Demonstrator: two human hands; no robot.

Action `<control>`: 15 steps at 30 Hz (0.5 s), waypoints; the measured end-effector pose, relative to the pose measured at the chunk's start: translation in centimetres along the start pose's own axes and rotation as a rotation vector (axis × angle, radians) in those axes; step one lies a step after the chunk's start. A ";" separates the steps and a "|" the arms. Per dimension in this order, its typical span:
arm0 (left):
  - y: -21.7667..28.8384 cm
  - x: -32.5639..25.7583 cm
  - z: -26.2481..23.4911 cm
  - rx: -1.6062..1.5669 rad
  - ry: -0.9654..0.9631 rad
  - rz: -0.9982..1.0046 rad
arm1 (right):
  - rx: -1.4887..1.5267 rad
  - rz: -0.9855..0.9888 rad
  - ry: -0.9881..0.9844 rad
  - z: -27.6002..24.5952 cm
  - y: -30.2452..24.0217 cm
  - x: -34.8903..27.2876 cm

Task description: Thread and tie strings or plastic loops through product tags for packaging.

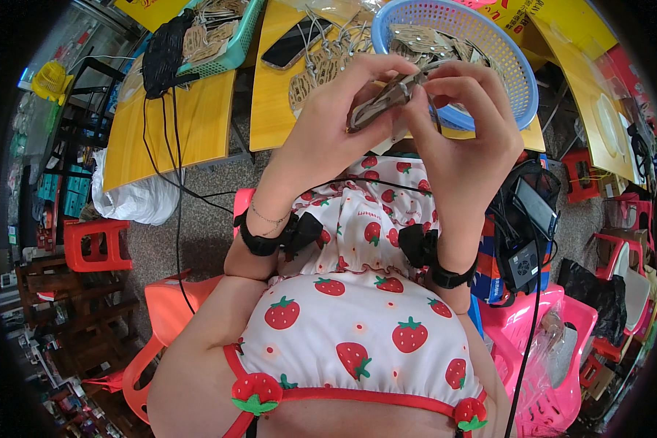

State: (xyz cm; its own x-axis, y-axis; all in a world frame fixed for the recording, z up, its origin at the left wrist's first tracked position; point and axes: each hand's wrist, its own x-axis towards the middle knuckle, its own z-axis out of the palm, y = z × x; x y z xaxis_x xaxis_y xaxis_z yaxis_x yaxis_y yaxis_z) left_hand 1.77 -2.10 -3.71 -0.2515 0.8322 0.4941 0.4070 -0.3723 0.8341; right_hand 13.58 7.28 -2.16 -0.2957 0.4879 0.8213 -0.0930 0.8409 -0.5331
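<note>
A small stack of brown card tags [378, 106] is held edge-on above the front of the yellow table. My left hand [336, 113] is closed around its lower left end. My right hand [467, 120] pinches at its upper right end, thumb against fingertips, where thin cord seems to show. The fingers partly hide that spot. Just behind my hands stands a blue plastic basket [527, 87] with many similar tags in it. More brown tags [327, 67] with pale strings lie loose on the table, left of the basket.
A dark phone [293, 45] lies behind the loose tags. On the left table, a green basket [230, 57] holds more tags, with a black bag [166, 55] beside it. Black cables [177, 146] hang down. Red stools [98, 244] and a pink chair [547, 358] stand around me.
</note>
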 end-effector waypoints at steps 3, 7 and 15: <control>-0.1 0.1 0.1 0.026 -0.024 0.005 | 0.014 0.041 -0.011 -0.2 0.3 0.0; 0.1 0.2 0.1 0.098 -0.034 0.067 | -0.035 -0.025 0.019 -0.2 0.5 0.3; -0.3 -0.2 0.2 0.144 0.146 0.053 | 0.179 0.084 -0.057 -0.5 1.3 0.2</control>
State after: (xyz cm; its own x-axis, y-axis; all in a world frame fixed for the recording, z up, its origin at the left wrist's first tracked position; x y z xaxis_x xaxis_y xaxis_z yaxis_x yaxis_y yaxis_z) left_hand 1.89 -2.03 -4.14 -0.3467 0.7404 0.5758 0.5416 -0.3432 0.7674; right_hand 13.88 8.56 -2.59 -0.3622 0.5368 0.7621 -0.2311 0.7403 -0.6313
